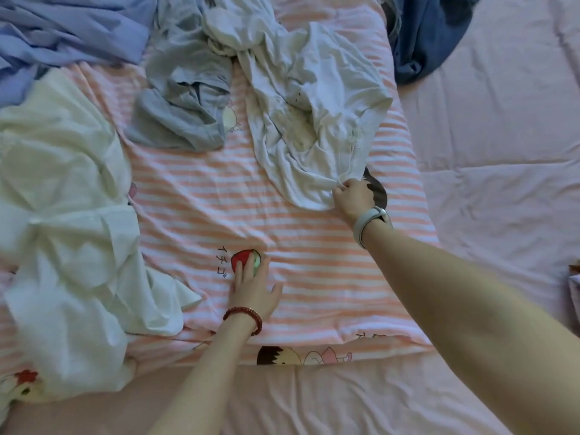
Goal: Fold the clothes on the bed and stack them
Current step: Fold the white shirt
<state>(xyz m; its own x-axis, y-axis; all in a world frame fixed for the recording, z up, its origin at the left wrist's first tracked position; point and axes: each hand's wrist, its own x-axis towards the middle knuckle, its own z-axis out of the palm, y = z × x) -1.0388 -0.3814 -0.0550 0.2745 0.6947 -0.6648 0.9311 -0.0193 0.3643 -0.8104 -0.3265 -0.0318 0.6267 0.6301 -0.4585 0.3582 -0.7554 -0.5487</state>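
- The left hand [252, 291], a red bead bracelet [243, 318] on its wrist, lies flat with fingers spread on the pink-striped blanket [314, 277], fingertips over a printed strawberry [244, 259].
- A crumpled cream shirt [69, 230] lies just left of it on the bed [502, 152].
- Farther out, the right hand [353, 197], wearing a white wristband [367, 226], pinches the hem of a rumpled white T-shirt [301, 114].
- A grey-blue garment [182, 102] lies beside that T-shirt.
- At the far edge lie a lavender shirt [72, 29] and blue denim [420, 39].

katakana "イチゴ" beside the strawberry print [245, 260] on the striped bedcover [314, 277]
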